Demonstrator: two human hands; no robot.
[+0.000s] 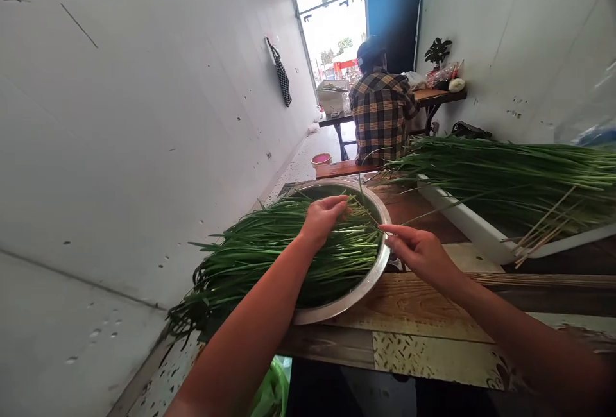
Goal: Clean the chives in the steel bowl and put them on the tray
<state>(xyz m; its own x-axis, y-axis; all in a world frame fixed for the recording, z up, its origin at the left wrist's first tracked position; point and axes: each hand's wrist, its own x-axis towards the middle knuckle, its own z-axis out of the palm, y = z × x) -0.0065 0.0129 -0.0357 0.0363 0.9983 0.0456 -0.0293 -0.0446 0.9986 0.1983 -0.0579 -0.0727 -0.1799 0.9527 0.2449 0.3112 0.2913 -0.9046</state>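
A round metal basin (380,269) stands on the table, heaped with long green garlic chives (269,237) that hang over its left side. Above the basin, my left hand (323,221) is closed in a pinch around the pale ends of a few chives. My right hand (418,251), at the basin's right rim, pinches a thin strand between thumb and forefinger. That strand runs up toward my left hand and looks like part of a chive. To the right, a white tray (462,224) holds a big pile of chives (520,163), with thin sticks (543,228) across its near corner.
A person in a plaid shirt (380,115) sits ahead, back turned, by another table (440,95). A white wall (144,115) runs close on the left. Below the table edge is a green bag (272,391). A pink-topped bucket (321,159) stands on the floor.
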